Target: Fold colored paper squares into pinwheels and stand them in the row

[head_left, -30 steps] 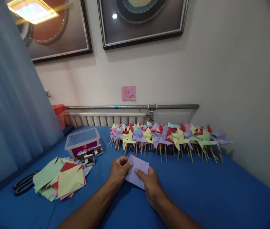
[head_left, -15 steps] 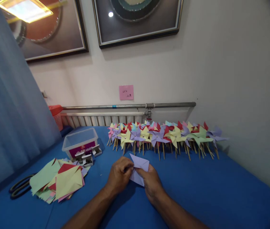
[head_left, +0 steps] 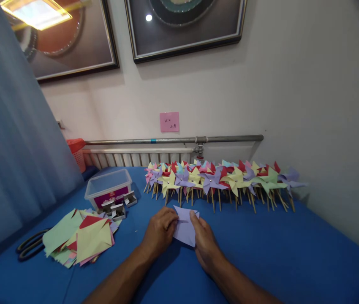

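Both hands, your left hand and right hand, pinched the light, easily creased purple paper at its top edge, mid-tabletop.

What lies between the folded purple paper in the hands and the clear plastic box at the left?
In the head view, only bare blue tablecloth separates the folded purple paper from the small staple boxes leaning against the clear plastic box.

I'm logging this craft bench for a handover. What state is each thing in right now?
Lilac paper square: partly folded, pinched by both hands.
Left hand: gripping the paper's left edge.
Right hand: gripping its right side.
Clear plastic tub: open, no lid.
Stack of coloured paper squares: loose, fanned out.
Row of paper pinwheels on sticks: assembled, lying against each other.
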